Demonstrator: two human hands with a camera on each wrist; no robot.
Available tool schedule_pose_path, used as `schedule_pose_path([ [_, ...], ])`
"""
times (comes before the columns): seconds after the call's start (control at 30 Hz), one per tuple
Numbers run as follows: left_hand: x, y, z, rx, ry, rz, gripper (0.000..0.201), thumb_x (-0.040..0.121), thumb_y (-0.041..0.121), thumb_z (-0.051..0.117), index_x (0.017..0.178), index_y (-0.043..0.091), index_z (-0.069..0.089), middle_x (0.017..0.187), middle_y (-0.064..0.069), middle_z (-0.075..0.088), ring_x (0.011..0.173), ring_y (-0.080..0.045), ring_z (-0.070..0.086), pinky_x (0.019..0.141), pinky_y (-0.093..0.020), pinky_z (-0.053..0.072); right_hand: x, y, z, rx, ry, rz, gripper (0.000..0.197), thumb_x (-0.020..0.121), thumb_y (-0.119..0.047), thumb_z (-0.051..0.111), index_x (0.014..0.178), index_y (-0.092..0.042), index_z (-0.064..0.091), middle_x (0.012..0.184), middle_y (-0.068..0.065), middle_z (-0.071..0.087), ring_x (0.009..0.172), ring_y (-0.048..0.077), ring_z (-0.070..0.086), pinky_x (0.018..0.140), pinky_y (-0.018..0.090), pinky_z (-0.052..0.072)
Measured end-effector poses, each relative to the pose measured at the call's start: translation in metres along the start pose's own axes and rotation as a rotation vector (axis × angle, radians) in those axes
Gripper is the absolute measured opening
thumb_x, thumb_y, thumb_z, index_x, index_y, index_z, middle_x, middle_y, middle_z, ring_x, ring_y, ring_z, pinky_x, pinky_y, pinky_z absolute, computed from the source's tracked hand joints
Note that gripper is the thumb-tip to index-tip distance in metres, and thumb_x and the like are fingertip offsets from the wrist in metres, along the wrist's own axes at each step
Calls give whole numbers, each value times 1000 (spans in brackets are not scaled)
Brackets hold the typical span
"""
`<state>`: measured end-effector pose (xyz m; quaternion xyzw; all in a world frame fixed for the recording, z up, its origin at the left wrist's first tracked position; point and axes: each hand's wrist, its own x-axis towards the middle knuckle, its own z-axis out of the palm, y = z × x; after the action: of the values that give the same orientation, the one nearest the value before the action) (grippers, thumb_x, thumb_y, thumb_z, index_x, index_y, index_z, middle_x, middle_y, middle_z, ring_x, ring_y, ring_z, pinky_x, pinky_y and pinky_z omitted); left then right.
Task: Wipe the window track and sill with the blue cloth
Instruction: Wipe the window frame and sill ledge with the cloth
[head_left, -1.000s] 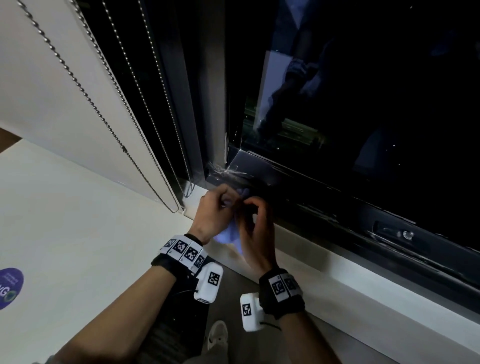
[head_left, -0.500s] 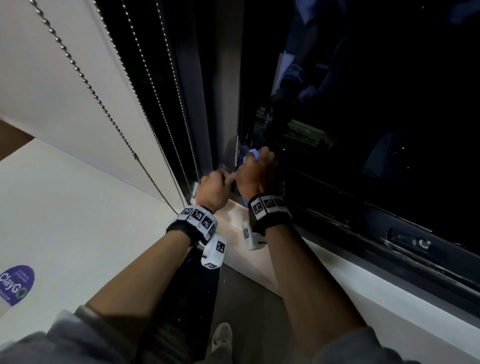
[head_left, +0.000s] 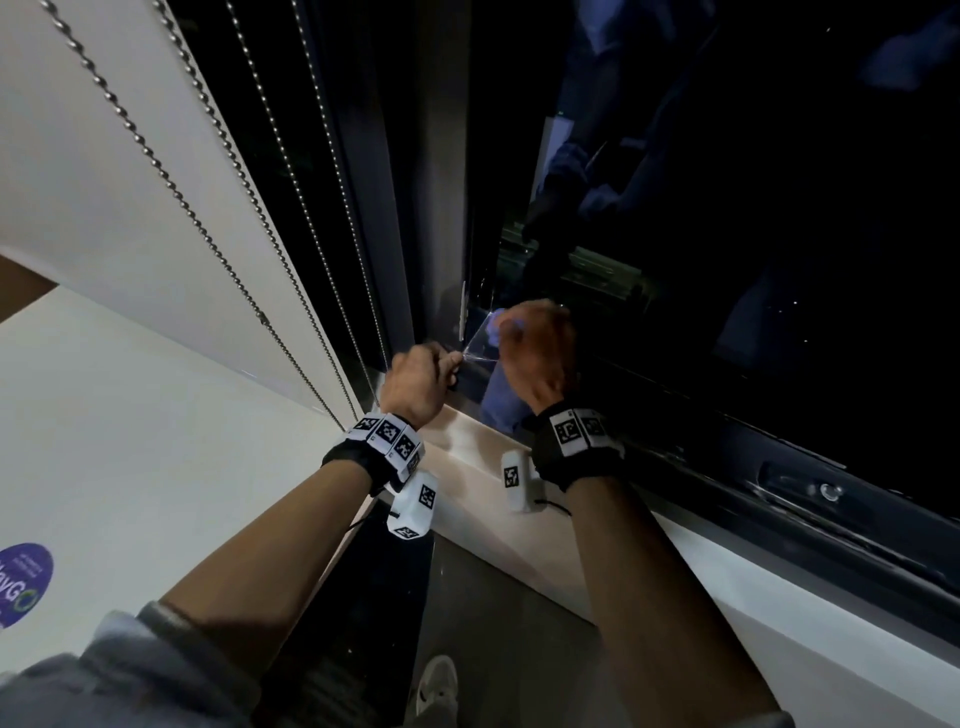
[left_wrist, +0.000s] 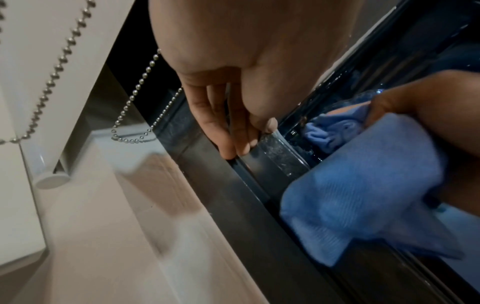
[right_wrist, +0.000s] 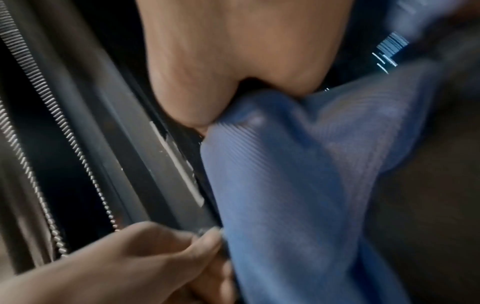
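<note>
My right hand (head_left: 519, 332) grips the bunched blue cloth (head_left: 497, 402) and presses it into the left corner of the dark window track (head_left: 727, 467). The cloth (left_wrist: 363, 185) hangs from that hand (left_wrist: 428, 98) over the track rail (left_wrist: 233, 195). In the right wrist view the cloth (right_wrist: 272, 185) fills the middle, under my palm (right_wrist: 233, 61). Just to its left, my left hand (head_left: 447, 364) pinches a clear plastic strip (left_wrist: 280, 148) at the rail's end, thumb on top (left_wrist: 244, 142). The pale sill (head_left: 467, 467) runs below both wrists.
Two bead chains (head_left: 208, 234) hang at the left beside the white blind, whose bottom rail (left_wrist: 52, 179) ends near the sill. A window latch (head_left: 826, 491) sits on the frame to the right. Below are the dark floor and a shoe (head_left: 436, 686).
Both hands have risen from the sill to the frame's corner. The right hand took the cloth up against the glass edge, and the left hand let go of the cloth and pinched the clear strip.
</note>
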<state>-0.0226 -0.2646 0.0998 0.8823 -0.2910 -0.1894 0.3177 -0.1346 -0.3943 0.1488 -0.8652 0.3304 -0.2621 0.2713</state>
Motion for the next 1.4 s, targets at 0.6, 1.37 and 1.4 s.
schedule_pose_path([
  [0.6,10,-8,0,49,-59,7,28,92,64,50,85,42,66,89,7,74,88,-23,71,87,-47,60,-13,11,7,-184,-234,-207,25,83,-25,54,77,-12,74,109,8,61,97,31,58,88,42,53],
  [1.37,-6,-14,-20,114,58,134,22,96,37,49,102,30,69,97,-5,73,92,-32,67,83,-42,56,-102,-3,75,-256,103,-260,27,105,-23,55,128,-14,68,132,6,64,118,28,60,97,41,52],
  [1.4,-13,-15,-17,58,128,137,19,97,33,50,104,29,68,96,-3,74,90,-30,67,81,-40,56,-94,-9,81,-244,41,-235,35,107,-29,47,134,-16,65,137,5,63,124,27,59,104,42,51],
])
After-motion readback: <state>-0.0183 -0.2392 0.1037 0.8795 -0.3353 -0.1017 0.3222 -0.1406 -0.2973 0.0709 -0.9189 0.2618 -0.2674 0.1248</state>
